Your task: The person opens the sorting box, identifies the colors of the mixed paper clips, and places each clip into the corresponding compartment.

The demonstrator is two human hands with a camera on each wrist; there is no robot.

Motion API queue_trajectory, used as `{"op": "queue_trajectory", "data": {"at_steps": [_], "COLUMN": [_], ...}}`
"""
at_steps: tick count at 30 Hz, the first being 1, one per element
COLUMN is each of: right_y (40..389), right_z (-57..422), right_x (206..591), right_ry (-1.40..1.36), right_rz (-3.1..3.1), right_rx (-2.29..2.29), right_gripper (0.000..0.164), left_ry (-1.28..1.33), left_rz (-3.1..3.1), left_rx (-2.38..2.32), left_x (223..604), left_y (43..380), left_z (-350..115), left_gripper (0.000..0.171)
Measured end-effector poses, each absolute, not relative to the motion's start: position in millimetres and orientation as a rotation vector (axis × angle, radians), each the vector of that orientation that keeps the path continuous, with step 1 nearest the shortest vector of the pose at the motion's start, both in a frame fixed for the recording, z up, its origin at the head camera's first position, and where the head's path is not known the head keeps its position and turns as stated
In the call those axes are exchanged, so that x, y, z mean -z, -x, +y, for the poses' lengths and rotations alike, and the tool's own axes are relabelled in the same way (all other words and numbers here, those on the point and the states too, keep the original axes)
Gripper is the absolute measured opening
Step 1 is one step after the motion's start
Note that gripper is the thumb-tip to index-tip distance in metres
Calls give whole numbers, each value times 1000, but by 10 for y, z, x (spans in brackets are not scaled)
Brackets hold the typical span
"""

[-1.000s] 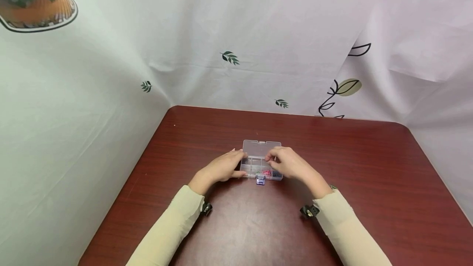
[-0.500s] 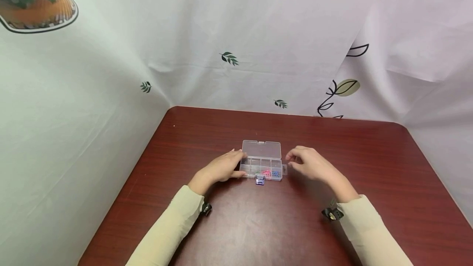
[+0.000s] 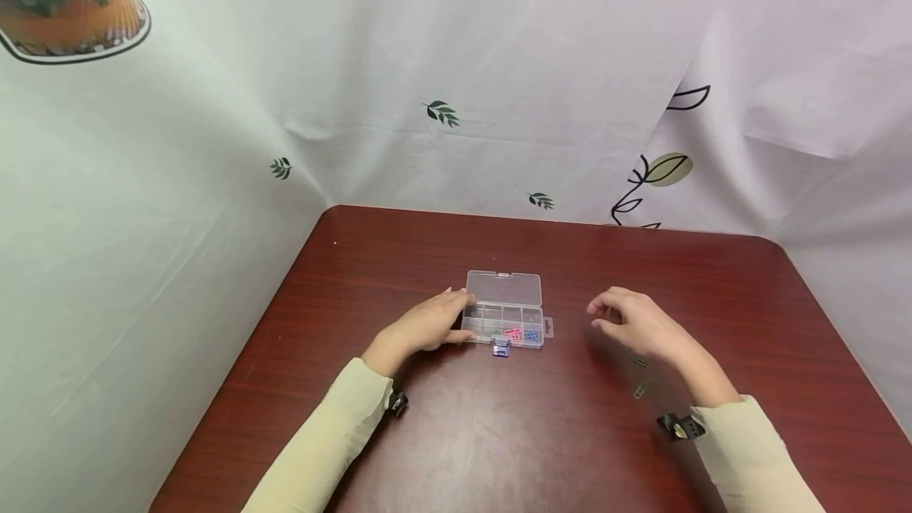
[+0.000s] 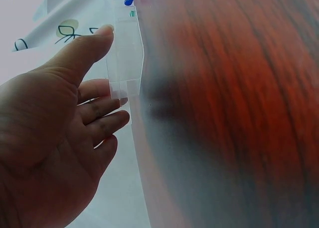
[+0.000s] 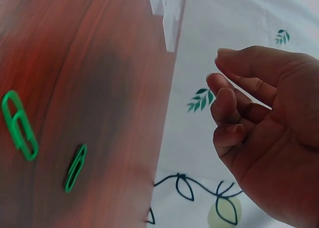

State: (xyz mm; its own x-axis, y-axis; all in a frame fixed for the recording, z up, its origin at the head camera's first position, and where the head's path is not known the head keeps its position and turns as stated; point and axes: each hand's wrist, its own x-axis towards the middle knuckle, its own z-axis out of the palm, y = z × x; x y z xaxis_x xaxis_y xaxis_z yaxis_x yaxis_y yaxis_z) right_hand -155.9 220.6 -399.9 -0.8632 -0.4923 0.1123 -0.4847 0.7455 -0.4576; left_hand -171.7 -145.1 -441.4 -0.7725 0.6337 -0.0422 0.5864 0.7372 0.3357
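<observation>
My left hand (image 3: 427, 321) holds the left end of a clear plastic compartment box (image 3: 473, 331), its thumb at the front and its fingers behind. The lid (image 3: 503, 289) stands raised at the back. Pink paper clips (image 3: 513, 334) and blue paper clips (image 3: 531, 336) lie in separate front compartments, with a bit of green to their left. My right hand (image 3: 641, 324) hovers to the right of the box, fingers loosely curled around nothing. Below it on the table are two green paper clips, one nearer the hand (image 5: 75, 169) and another green clip (image 5: 16, 130).
A blue-tinted latch flap (image 3: 501, 348) hangs off the front of the box, and a hanging tab (image 3: 549, 328) sticks out on its right. The dark red table (image 3: 442, 434) meets a white printed curtain (image 3: 499, 157) along its back and sides.
My right hand has moved from over the box out to the right, uncovering the blue clips and the two green clips on the table. The left hand stays in place.
</observation>
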Motion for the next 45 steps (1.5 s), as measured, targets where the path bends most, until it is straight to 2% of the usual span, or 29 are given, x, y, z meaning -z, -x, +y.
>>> {"op": "queue_trajectory", "data": {"at_steps": [7, 20, 45], "right_y": [1468, 1293, 1124], "right_z": [2400, 2696, 2916], "right_x": [4064, 4193, 4501], "right_ry": [833, 700, 630], "right_rz": [2965, 2992, 3009], "right_rx": [745, 762, 713], "right_gripper": [14, 16, 18], "left_ry": [-998, -1021, -1017], "left_rz": [2785, 2788, 2788], "left_rx": [-471, -478, -484], "left_x": [4426, 4422, 4461], "left_y": [1720, 1718, 1728], "left_z": [-1450, -1451, -1470], "left_gripper": [52, 51, 53]}}
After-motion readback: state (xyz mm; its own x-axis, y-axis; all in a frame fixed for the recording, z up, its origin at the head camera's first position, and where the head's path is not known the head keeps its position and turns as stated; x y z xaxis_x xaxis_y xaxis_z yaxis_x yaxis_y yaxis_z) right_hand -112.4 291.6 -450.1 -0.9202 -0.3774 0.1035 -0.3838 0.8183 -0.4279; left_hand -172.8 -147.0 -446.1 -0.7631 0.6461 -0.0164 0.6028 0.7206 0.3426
